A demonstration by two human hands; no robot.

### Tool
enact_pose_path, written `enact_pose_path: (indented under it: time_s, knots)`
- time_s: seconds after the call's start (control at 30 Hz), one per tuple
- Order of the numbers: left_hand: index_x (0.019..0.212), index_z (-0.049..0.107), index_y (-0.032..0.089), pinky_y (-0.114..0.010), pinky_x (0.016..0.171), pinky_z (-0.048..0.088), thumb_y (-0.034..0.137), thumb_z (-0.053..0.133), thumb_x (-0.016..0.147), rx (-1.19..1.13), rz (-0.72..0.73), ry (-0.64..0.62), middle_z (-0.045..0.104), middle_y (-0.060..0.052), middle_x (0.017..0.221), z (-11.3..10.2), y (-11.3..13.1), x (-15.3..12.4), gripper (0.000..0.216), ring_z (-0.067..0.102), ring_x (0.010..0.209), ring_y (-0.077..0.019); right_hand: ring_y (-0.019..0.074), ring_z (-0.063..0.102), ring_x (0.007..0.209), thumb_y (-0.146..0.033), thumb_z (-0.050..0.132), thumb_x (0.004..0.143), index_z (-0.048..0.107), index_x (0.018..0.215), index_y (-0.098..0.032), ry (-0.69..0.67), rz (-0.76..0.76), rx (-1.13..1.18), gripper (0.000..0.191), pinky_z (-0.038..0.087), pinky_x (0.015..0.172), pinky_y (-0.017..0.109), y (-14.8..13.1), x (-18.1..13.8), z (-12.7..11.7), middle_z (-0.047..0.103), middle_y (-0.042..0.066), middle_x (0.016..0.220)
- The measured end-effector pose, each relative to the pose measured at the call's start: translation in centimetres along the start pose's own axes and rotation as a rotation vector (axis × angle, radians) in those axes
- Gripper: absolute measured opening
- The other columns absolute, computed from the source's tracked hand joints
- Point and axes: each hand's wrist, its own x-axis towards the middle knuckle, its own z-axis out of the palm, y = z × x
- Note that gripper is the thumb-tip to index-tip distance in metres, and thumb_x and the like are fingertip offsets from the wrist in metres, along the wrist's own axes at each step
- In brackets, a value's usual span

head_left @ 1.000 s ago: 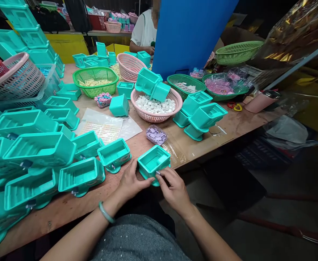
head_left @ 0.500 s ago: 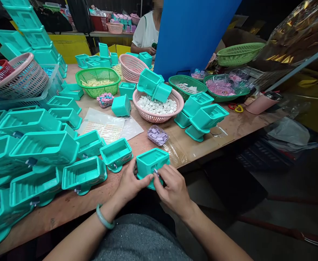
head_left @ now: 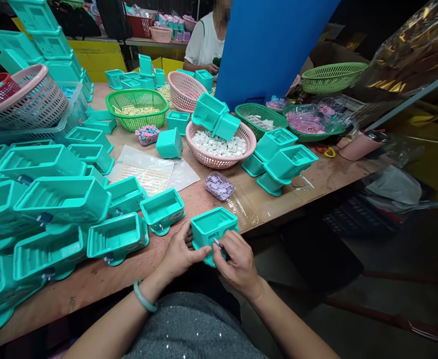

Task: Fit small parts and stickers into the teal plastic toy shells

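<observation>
A teal plastic box-shaped part (head_left: 212,228) sits at the near edge of the wooden table (head_left: 286,192), open side up. My left hand (head_left: 181,254) grips its left side with fingers curled round it. My right hand (head_left: 236,262) presses a small pale lilac piece (head_left: 216,243) against the part's front wall with pinched fingertips. A small clear tub of lilac pieces (head_left: 219,185) stands just beyond the part.
Several teal parts (head_left: 62,199) crowd the left of the table. A pink basket of white pieces (head_left: 219,144), green baskets (head_left: 136,107), a sticker sheet (head_left: 144,172) and a blue board (head_left: 271,45) lie farther back. Another person (head_left: 207,40) sits across the table.
The teal part has tipped slightly toward me in both hands. My right fingers have closed in on its front wall with the lilac piece. The camera has shifted a little.
</observation>
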Motion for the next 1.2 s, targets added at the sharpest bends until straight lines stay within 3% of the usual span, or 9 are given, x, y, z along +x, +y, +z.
enact_pose_path:
  time_s: [0.27,0.43,0.63,0.73,1.03,1.2]
  knots:
    - [0.11,0.057,0.018,-0.037,0.085,0.06,0.045,0.086,0.066,0.007,0.006,-0.02,0.074,-0.01,0.108,-0.4,-0.6,0.1,0.059,0.072,0.1,-0.0272,0.0152,0.047,0.064,-0.012,0.054,0.095,0.052,0.074,-0.022,-0.045,0.059,0.083,0.023,0.038,0.06,0.028,0.2,0.6,-0.4,0.047,-0.002,0.065]
    - [0.117,0.055,0.019,-0.038,0.088,0.059,0.048,0.083,0.07,0.024,0.016,-0.047,0.072,-0.01,0.116,-0.7,-0.4,0.4,0.061,0.071,0.105,-0.0271,0.0177,0.048,0.069,-0.012,0.05,0.1,0.055,0.083,-0.021,-0.146,-0.013,-0.058,0.019,0.04,0.064,0.031,-0.3,0.8,-1.0,0.053,0.001,0.071]
    - [0.113,0.058,0.02,-0.035,0.082,0.054,0.038,0.08,0.075,0.396,0.138,0.037,0.069,-0.004,0.102,0.0,1.2,0.1,0.048,0.067,0.095,-0.0237,0.0204,0.046,0.072,-0.012,0.048,0.1,0.051,0.083,-0.021,-0.194,0.021,-0.24,0.019,0.039,0.065,0.033,-0.9,0.1,-1.4,0.051,0.003,0.074]
    - [0.109,0.058,0.02,-0.033,0.075,0.052,0.04,0.078,0.076,0.47,0.138,0.065,0.067,-0.002,0.094,0.3,1.6,0.1,0.044,0.065,0.086,-0.0218,0.0211,0.045,0.071,-0.012,0.047,0.1,0.049,0.081,-0.022,-0.163,-0.007,-0.284,0.022,0.038,0.065,0.034,-0.7,0.2,-1.5,0.05,0.003,0.073]
    - [0.117,0.05,0.021,-0.04,0.092,0.055,0.045,0.081,0.074,0.121,0.051,-0.016,0.067,-0.009,0.117,0.0,1.0,0.7,0.059,0.065,0.11,-0.0264,0.0187,0.056,0.074,-0.016,0.058,0.098,0.057,0.094,-0.021,-0.162,0.108,-0.045,0.006,0.047,0.068,0.031,-0.3,1.0,-2.6,0.062,0.003,0.081]
    - [0.118,0.055,0.022,-0.042,0.092,0.055,0.045,0.079,0.075,0.239,0.098,0.048,0.069,-0.007,0.115,0.7,2.2,0.1,0.055,0.065,0.106,-0.0271,0.0184,0.053,0.064,-0.01,0.046,0.1,0.053,0.084,-0.023,-0.06,-0.023,-0.163,0.022,0.045,0.061,0.032,-0.4,1.6,-2.2,0.055,0.001,0.069]
